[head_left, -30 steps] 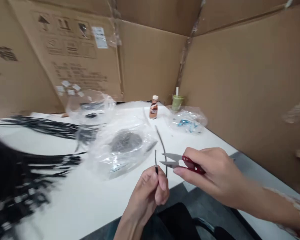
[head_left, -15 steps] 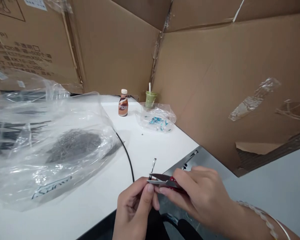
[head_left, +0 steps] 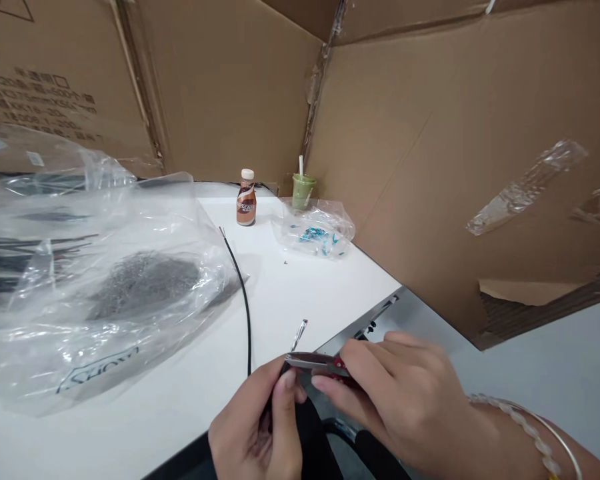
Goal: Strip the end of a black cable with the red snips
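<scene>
My left hand is closed, with thumb and forefinger pinching a black cable near its end. A shiny silver strand sticks up from that end, above the fingertips. In my right hand are small red-handled scissors. Their blades are together and lie against the cable end, right at my left thumb. Another stretch of black cable runs over the white table, its thin bare wires spread at the far tip. Whether it is the same cable as the pinched one is hidden behind my left hand.
A large clear plastic bag with dark wire-like pieces covers the left side. Farther back stand a brown bottle and a green cup with a straw. Before the cup lies a bag of blue bits. Cardboard walls enclose the table.
The scissor blades have gone from apart to together at the cable end. My left hand has shifted a little left, and the silver strand leans more. The view has tilted slightly down.
</scene>
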Motion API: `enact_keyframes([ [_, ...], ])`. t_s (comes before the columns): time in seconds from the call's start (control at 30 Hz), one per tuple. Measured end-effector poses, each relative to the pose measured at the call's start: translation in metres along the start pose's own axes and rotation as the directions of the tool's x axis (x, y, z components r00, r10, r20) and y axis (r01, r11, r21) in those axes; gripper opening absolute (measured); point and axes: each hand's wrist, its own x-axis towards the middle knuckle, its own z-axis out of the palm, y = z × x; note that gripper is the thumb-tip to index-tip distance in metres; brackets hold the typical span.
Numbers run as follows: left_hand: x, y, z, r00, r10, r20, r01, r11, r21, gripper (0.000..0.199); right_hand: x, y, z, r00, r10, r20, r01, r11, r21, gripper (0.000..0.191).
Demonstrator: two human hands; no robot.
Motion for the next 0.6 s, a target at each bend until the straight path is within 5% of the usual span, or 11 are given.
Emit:
enact_keyframes([
  [0.3,0.011,0.005,-0.009,0.993,0.068,-0.096,-0.068,0.998,0.007,0.012,0.019,-0.006,-0.003,0.997,-0.007,0.071,0.009,0.999,-0.034,0.044],
  [0.43,0.045,0.016,-0.024,0.988,0.046,-0.146,-0.041,0.999,0.034,0.023,0.084,-0.017,-0.009,0.963,-0.11,0.248,0.116,0.993,-0.009,0.026],
  [0.53,0.073,0.014,-0.034,0.964,0.078,-0.253,-0.07,0.997,0.042,0.029,0.144,-0.033,-0.003,0.869,-0.165,0.467,0.122,0.985,0.122,0.03],
  [0.6,0.088,0.008,-0.037,0.943,0.091,-0.32,-0.074,0.995,0.063,0.031,0.178,-0.045,0.013,0.901,-0.15,0.407,0.026,0.955,0.294,0.036],
])
